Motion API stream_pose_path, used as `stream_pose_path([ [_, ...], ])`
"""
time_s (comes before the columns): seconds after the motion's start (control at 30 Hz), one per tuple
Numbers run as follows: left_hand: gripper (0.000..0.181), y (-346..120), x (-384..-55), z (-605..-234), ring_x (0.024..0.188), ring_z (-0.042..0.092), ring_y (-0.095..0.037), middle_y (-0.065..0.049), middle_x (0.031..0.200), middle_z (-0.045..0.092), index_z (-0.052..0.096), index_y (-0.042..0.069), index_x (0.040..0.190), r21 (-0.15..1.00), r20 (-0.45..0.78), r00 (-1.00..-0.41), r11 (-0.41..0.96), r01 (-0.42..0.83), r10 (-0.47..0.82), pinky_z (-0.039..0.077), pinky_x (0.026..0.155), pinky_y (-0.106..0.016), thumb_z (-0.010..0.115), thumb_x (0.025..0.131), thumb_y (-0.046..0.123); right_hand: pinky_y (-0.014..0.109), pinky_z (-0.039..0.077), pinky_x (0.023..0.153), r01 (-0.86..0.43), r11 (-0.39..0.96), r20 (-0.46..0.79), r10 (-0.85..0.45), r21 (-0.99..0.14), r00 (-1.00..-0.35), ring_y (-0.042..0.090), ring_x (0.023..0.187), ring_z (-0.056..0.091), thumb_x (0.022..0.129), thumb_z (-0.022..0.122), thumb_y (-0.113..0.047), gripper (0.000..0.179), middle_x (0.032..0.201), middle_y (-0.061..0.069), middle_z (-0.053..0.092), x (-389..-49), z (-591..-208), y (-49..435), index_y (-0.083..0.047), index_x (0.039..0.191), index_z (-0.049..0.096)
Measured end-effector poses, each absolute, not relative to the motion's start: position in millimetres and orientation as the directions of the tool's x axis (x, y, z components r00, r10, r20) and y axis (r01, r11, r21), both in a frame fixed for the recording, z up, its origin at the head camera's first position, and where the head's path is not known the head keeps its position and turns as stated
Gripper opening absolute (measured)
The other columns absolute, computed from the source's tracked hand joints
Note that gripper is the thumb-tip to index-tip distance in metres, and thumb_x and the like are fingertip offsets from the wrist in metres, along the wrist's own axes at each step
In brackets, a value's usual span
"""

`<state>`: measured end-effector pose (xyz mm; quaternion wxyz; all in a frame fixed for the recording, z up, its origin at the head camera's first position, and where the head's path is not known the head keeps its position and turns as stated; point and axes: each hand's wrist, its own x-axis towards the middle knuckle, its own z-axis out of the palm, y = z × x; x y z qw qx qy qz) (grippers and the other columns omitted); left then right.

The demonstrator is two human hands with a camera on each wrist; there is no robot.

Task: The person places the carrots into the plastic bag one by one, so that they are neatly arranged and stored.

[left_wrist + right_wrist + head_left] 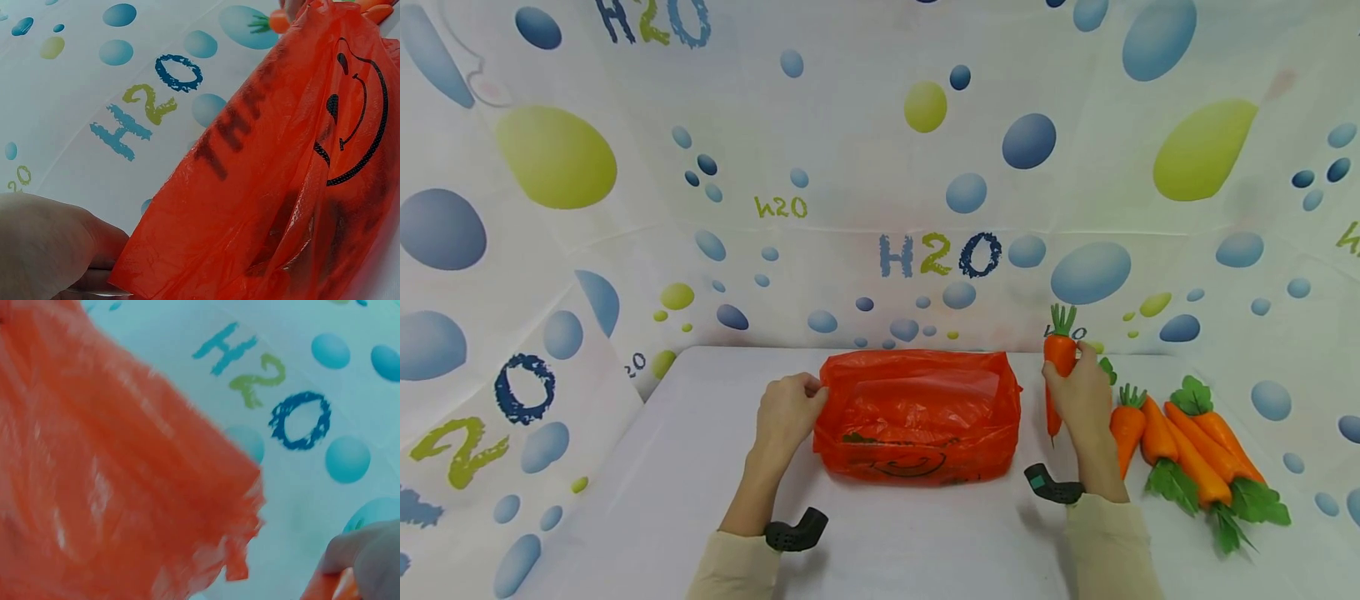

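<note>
In the right fingers (1086, 360), an upright, green-topped orange carrot (1060, 353).

Behind everything we've got a white backdrop (865, 150) covered in blue ovals (1090, 273) and lime green drops (561, 158), plus some H2O lettering (936, 255), the middle one going light blue, lime, then navy. We can also spot a smaller all-lime h2O (780, 207) up and left of it, and below that there's the white worktop (700, 433).

Red plastic bag (917, 408) — creased, smiley-printed, orange carrot (1060, 353) — upright beside it
</note>
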<state>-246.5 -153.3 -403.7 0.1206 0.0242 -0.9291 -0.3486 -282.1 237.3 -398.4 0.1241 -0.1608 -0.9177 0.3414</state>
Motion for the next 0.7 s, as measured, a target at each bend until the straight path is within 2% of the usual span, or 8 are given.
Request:
stream_pose_path([
  [0.23,0.023,-154,-245,-404,0.064,0.061,-0.016,-0.01,0.083,0.074,0.075,0.001,0.101,0.648,0.211,-0.969,0.761,0.041,-0.127,0.059,0.063,-0.031,0.063,0.094,0.02,0.058,0.055,0.091,0.01,0.67,0.323,0.371,-0.742,-0.87,0.045,0.112,0.06,0.098,0.055,-0.032,0.069,0.138,0.03,0.055,-273,-384,228,-0.002,0.154,0.028],
  [0.7,0.023,-154,-248,-404,0.067,0.063,-0.017,-0.01,0.085,0.074,0.075,0.002,0.1,0.639,0.213,-0.97,0.768,0.05,-0.114,0.059,0.064,-0.031,0.064,0.094,0.021,0.055,0.055,0.092,-0.229,0.677,0.55,0.306,-0.699,-0.777,0.039,0.111,0.063,0.095,0.065,-0.025,0.066,0.134,0.024,0.06,-256,-357,197,-0.004,0.151,0.037],
])
